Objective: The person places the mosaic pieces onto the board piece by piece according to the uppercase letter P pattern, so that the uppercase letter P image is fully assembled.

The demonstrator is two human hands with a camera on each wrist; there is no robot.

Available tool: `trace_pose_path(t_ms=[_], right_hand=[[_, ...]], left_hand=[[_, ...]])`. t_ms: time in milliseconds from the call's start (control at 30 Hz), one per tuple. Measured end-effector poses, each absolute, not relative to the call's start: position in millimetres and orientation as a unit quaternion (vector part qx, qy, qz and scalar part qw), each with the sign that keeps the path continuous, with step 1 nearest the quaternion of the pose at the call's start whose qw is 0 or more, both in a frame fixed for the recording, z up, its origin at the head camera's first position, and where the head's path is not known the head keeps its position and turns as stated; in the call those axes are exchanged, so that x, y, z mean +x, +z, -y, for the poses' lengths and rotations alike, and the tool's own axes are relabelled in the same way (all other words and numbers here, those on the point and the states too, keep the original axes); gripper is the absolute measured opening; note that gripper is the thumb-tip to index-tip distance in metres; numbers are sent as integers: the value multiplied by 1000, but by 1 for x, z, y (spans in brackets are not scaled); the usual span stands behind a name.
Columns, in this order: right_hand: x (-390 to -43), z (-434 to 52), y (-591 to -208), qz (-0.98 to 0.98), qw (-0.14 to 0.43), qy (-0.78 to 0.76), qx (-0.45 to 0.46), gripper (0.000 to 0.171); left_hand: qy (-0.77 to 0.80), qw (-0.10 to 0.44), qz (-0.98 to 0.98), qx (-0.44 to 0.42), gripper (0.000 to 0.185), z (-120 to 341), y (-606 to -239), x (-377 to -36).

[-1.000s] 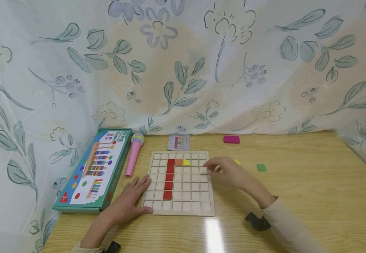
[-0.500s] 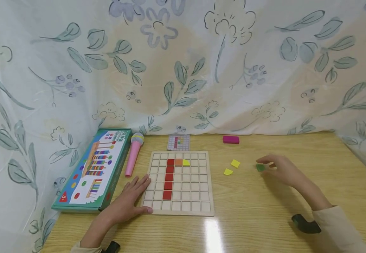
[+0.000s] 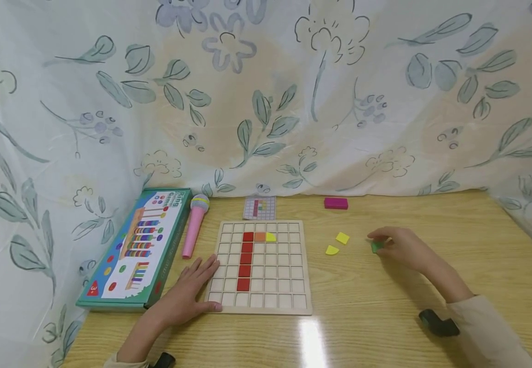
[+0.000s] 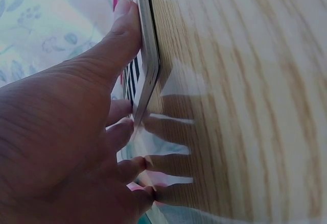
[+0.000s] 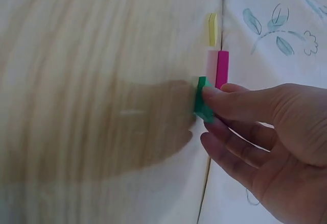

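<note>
My right hand point(image 3: 403, 248) pinches a small green square tile point(image 5: 202, 100) between thumb and fingers, at the right of the table. In the right wrist view the tile is tilted, close to the wood. My left hand point(image 3: 189, 291) lies with fingers spread, thumb and fingertips touching the left edge of a wooden grid board point(image 3: 284, 286). On the board stand a column of several red square tiles point(image 3: 246, 258), an orange tile point(image 3: 259, 236) and a yellow rounded tile point(image 3: 271, 237). A yellow square tile point(image 3: 342, 238) and a yellow quarter-round tile point(image 3: 332, 250) lie between board and right hand.
Left of the board are a pink microphone point(image 3: 194, 225) and a green game box point(image 3: 139, 250). A pattern card point(image 3: 259, 207) lies behind the board. A magenta block point(image 3: 336, 203) sits at the back, before the floral curtain point(image 3: 339, 128).
My right hand has moved right from the board's right edge to the green tile and taken hold of it. The left hand has stayed on the board's edge.
</note>
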State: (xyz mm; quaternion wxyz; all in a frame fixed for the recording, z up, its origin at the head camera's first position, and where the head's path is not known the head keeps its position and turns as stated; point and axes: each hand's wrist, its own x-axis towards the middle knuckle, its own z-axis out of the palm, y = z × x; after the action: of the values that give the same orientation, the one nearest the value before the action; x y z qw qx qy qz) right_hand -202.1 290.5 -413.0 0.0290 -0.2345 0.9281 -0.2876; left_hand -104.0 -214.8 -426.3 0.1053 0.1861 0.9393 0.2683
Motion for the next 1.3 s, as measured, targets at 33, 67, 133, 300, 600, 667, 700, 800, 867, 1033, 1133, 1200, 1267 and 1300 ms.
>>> trace_pose_path(t_ms=[33, 67, 133, 300, 600, 667, 700, 800, 867, 1033, 1133, 1200, 1267, 1300], right_hand=[[-202, -289, -412, -929, 28, -283, -235, 34], [-202, -288, -411, -930, 28, -280, -235, 35], [-202, -285, -409, -931, 25, -275, -239, 35], [-202, -274, -402, -924, 16, -275, -265, 35], [-209, -227, -394, -905, 36, -302, -297, 32], [-212, -216, -393, -901, 38, -308, -305, 31], [-214, -210, -393, -899, 40, -309, -308, 31], [-216, -193, -394, -892, 51, -319, -316, 31], [-217, -183, -396, -887, 62, -328, -318, 31], [-218, -153, -402, -877, 74, -341, -330, 30], [-219, -134, -406, -873, 70, -334, -349, 29], [-220, -121, -407, -872, 73, -330, -354, 28], [-219, -109, -407, -869, 75, -332, -358, 28], [-219, -104, -407, -868, 81, -338, -356, 28]], left_hand=[[269, 106, -939, 185, 93, 215, -426, -104], [270, 106, -939, 185, 93, 215, -426, -104], [271, 106, -939, 186, 93, 215, -426, -104], [273, 104, -938, 187, 94, 215, -427, -105], [266, 99, -940, 190, 94, 215, -425, -104], [266, 96, -940, 192, 94, 215, -425, -104], [267, 95, -940, 192, 94, 215, -425, -104], [269, 94, -939, 193, 94, 215, -427, -104], [268, 97, -939, 192, 94, 216, -428, -105], [266, 102, -940, 187, 94, 216, -430, -105], [265, 103, -941, 184, 94, 216, -429, -105], [266, 104, -941, 183, 94, 216, -429, -105], [266, 105, -940, 184, 94, 216, -428, -105], [266, 104, -940, 186, 94, 216, -428, -105]])
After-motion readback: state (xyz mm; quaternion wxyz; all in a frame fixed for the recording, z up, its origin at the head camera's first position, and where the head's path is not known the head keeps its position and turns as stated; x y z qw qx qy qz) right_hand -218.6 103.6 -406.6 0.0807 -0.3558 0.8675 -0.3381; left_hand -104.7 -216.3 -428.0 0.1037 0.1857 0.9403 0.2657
